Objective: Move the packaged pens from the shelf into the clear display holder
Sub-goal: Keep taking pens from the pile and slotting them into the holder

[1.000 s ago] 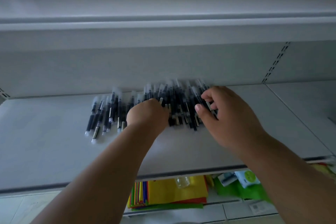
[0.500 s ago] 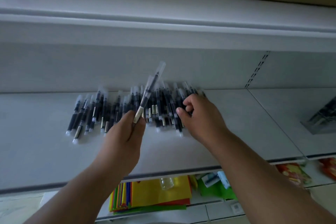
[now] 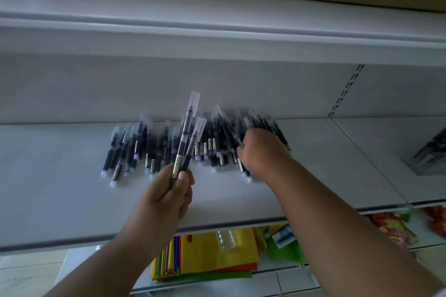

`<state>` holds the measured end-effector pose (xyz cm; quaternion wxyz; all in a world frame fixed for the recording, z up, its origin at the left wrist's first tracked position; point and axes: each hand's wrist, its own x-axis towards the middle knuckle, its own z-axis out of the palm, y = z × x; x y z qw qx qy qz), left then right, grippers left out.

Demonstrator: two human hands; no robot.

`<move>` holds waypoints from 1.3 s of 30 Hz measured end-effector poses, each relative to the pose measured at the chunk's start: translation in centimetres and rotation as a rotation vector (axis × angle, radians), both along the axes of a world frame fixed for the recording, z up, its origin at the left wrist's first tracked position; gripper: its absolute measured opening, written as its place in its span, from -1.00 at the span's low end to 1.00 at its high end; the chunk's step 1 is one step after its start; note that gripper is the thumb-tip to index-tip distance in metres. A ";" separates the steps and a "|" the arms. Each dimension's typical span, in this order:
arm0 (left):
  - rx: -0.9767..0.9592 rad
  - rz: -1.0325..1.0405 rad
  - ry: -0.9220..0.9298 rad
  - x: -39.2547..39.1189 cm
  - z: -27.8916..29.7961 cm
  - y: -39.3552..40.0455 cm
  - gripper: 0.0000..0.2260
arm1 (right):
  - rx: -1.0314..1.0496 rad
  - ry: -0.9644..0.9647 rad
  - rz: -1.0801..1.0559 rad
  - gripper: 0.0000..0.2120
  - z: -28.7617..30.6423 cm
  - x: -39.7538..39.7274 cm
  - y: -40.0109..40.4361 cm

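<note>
Two bare forearms come up from the bottom edge, no sleeves on either as far as the frame runs. No watch, no bracelet, no rings to be seen. The left hand [image 3: 169, 196] shows its thumb side, with a short, plain thumbnail. The right hand [image 3: 261, 152] shows only its back and knuckles, its fingers hidden. At the bottom right corner there's a sliver of pale fabric, too small to tell what garment it is.

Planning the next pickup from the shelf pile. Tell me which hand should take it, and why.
Right. The right hand already rests on the pile of packaged pens, fingers curled into it. The left hand is lifted off the shelf, gripping two held pens.
</note>
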<state>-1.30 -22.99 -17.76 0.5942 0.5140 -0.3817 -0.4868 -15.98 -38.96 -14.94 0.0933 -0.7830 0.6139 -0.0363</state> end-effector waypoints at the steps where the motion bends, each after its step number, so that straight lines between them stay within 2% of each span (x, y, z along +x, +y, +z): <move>1: 0.002 0.001 0.001 -0.1 0.0 0.0 -0.78 | -0.009 -0.051 -0.028 -0.64 -0.2 -0.4 0.0; 3: 0.008 0.011 0.005 -0.5 0.1 -0.1 -0.78 | -0.025 -0.192 -0.058 -0.70 -0.2 -1.4 0.2; 5: 0.006 0.017 -0.004 -0.9 0.1 -0.4 -0.80 | -0.012 -0.411 -0.081 -0.82 -0.1 -2.6 0.6; 9: -0.002 0.019 -0.021 -2.4 0.4 -1.5 -0.82 | 0.275 -1.089 -0.155 -0.86 1.1 -5.7 2.9; 10: 0.000 0.017 -0.016 -3.1 0.5 -1.9 -0.82 | 0.332 -1.210 -0.156 -0.87 1.6 -6.7 3.7; 12: 0.003 0.014 -0.015 -4.7 0.6 -2.6 -0.82 | 0.333 -1.324 -0.139 -0.91 2.4 -8.7 5.1; 17: 0.002 -0.048 0.005 -11.0 0.7 -4.5 -0.80 | 0.133 -1.353 -0.179 -0.91 2.4 -14.9 7.2; 21: 0.006 -0.114 -0.025 -18.0 0.4 -5.2 -0.78 | 0.097 -1.383 -0.270 -0.91 1.9 -21.9 9.1; 24: -0.024 -0.152 -0.083 -23.8 0.0 -5.3 -0.77 | 0.073 -1.398 -0.320 -0.85 1.9 -28.0 10.5; 30: 0.041 -0.198 -0.052 -37.5 -0.5 -5.1 -0.78 | -0.039 -1.258 -0.399 -0.75 3.1 -42.2 11.5; 35: 0.066 -0.261 -0.051 -46.3 -0.2 -5.2 -0.76 | 0.044 -1.409 -0.400 -0.73 3.4 -50.6 10.4; 39: 0.067 -0.238 -0.071 -50.1 0.2 -6.3 -0.76 | 0.101 -1.461 -0.421 -0.74 3.3 -54.3 8.2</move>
